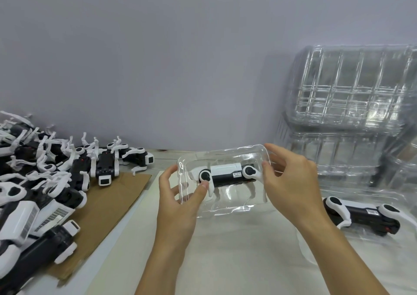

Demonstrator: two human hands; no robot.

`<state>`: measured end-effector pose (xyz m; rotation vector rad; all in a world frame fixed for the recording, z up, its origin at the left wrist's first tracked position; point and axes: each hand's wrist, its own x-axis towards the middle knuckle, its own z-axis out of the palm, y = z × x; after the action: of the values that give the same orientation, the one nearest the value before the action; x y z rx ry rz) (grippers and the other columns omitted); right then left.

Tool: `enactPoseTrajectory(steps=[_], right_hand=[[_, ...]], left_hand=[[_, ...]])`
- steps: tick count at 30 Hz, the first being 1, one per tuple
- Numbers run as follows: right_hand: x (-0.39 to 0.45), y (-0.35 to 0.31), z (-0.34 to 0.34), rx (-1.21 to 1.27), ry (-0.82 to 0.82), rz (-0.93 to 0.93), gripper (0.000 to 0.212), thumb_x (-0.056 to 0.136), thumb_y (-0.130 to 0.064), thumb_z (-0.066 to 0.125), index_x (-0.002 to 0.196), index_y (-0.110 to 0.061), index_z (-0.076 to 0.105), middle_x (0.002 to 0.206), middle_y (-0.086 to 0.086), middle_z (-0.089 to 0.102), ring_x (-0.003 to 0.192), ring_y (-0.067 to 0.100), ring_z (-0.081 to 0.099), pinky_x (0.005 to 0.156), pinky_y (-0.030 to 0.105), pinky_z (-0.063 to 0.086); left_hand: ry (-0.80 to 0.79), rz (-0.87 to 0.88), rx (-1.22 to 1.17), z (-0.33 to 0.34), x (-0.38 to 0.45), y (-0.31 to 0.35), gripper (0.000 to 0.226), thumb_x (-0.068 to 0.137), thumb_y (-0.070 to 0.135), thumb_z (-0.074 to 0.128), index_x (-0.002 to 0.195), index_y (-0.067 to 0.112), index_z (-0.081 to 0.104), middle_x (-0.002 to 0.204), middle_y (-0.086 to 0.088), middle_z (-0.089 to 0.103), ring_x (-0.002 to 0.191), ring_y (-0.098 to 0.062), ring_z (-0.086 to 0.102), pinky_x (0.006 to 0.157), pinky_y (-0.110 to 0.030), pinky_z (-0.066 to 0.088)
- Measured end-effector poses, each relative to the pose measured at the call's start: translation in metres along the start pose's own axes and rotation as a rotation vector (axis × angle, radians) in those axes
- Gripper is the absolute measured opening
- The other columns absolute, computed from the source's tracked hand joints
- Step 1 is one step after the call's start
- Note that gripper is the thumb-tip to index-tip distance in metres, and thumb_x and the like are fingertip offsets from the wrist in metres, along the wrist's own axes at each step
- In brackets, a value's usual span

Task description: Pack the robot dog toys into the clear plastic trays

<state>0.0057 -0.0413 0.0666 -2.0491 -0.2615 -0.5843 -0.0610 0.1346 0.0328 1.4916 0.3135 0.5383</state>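
Lying lengthwise between both hands, the robot dog toy [228, 174] sits in the clear tray [225, 202]; left hand [178, 195] and right hand [291, 182] fingers pinch its ends.

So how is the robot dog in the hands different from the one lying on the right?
The held dog sits in a clear tray that the left hand and right hand lift off the table; the right-side dog lies low on the table in clear plastic, untouched. The held dog shows its white back panel; the other shows mostly black. Both are black and white.

Toy pile [45, 182] left; tray stack [352, 105] right; held tray [225, 204] between.
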Motion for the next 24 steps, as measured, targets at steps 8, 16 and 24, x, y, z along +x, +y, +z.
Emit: enactPoseTrajectory(steps=[8, 16, 24], right_hand=[[0.000, 0.000, -0.001, -0.020, -0.016, -0.005, 0.036, 0.093, -0.010, 0.061, 0.129, -0.013, 0.065, 0.103, 0.003, 0.075, 0.100, 0.019, 0.069, 0.090, 0.028, 0.052], [-0.001, -0.007, -0.001, -0.013, -0.067, 0.049, 0.035, 0.094, -0.019, 0.058, 0.128, -0.018, 0.066, 0.109, 0.000, 0.074, 0.105, 0.016, 0.066, 0.095, 0.033, 0.051], [0.005, 0.000, 0.000, 0.630, -0.036, 0.406, 0.025, 0.099, -0.023, 0.051, 0.102, -0.016, 0.075, 0.097, 0.002, 0.075, 0.093, 0.012, 0.070, 0.080, 0.029, 0.053]], left_hand=[[-0.003, -0.110, -0.023, 0.000, 0.005, -0.004, 0.047, 0.075, 0.044, 0.080, 0.106, 0.059, 0.048, 0.109, 0.006, 0.064, 0.088, -0.007, 0.066, 0.069, -0.029, 0.045], [-0.022, -0.364, -0.066, -0.004, 0.010, -0.006, 0.019, 0.098, 0.036, 0.057, 0.116, 0.033, 0.062, 0.101, -0.010, 0.069, 0.078, -0.032, 0.070, 0.054, -0.030, 0.050], [-0.032, -0.352, -0.228, -0.016, 0.005, 0.012, 0.018, 0.099, 0.019, 0.052, 0.087, 0.013, 0.064, 0.089, -0.022, 0.068, 0.067, -0.037, 0.072, 0.051, -0.038, 0.055]])
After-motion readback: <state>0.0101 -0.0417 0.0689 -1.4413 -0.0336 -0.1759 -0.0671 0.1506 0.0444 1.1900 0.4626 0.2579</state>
